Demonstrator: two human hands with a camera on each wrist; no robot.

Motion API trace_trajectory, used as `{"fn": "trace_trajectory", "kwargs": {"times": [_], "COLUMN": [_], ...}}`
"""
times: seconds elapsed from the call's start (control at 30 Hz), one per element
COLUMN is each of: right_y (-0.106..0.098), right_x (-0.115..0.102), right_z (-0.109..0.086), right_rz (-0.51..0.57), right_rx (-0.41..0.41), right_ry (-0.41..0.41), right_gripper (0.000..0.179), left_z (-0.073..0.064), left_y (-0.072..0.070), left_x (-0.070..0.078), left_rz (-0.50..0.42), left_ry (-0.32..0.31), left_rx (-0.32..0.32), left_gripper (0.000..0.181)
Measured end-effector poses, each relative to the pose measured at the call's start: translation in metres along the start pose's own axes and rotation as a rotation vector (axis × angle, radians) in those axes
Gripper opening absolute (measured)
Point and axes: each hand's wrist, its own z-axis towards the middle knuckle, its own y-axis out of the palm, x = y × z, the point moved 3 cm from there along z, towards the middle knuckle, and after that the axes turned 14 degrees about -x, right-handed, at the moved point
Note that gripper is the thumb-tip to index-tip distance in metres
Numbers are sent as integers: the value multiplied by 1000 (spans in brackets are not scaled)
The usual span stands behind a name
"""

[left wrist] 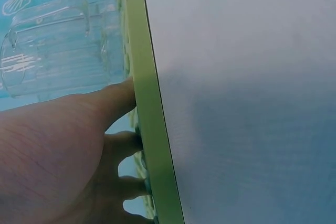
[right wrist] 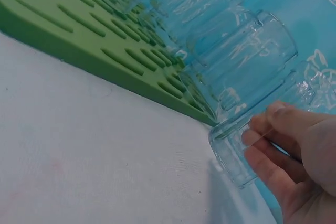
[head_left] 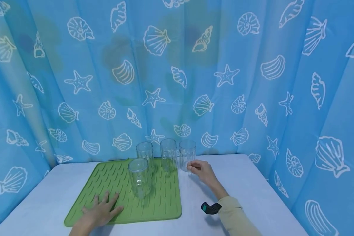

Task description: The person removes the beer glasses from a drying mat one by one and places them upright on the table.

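Observation:
My right hand (head_left: pixel 205 171) pinches the handle of a clear glass mug (head_left: pixel 187 151) that stands upright at the mat's right edge. In the right wrist view my thumb and fingers (right wrist: pixel 275 174) curl round that handle, low on the glass mug (right wrist: pixel 231 156). Spread fingers of my left hand (head_left: pixel 99 211) rest on the front left part of a green ribbed mat (head_left: pixel 112 177). Another glass mug (head_left: pixel 139 178) stands near the mat's middle, its handle toward me. Two more, a left mug (head_left: pixel 144 149) and a right mug (head_left: pixel 168 150), stand along the mat's back edge.
A white-covered table (head_left: pixel 230 183) lies under the mat and extends to its right. By my right sleeve (head_left: pixel 236 216) is a black device (head_left: pixel 210 208) with a green patch. A blue curtain (head_left: pixel 177 82) with white shell prints hangs behind and at both sides.

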Motion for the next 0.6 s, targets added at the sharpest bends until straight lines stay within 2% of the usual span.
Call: {"fn": "trace_trajectory", "kwargs": {"times": [0.17, 0.3, 0.43, 0.6], "right_y": [-2, -4, 0, 7], "right_x": [-5, -9, -13, -27], "right_z": [-3, -8, -15, -19], "right_rz": [-89, -124, -86, -3], "right_rx": [58, 117, 61, -57], "right_ry": [75, 170, 220, 161], "right_gripper": [25, 18, 17, 20], "left_z": [0, 0, 1, 3], "left_y": [-2, -4, -2, 0], "left_x": [3, 4, 2, 1], "left_rz": [8, 24, 25, 15], "left_ry": [5, 5, 2, -3], "left_rx": [13, 19, 6, 6], "left_gripper": [91, 90, 92, 93]}}
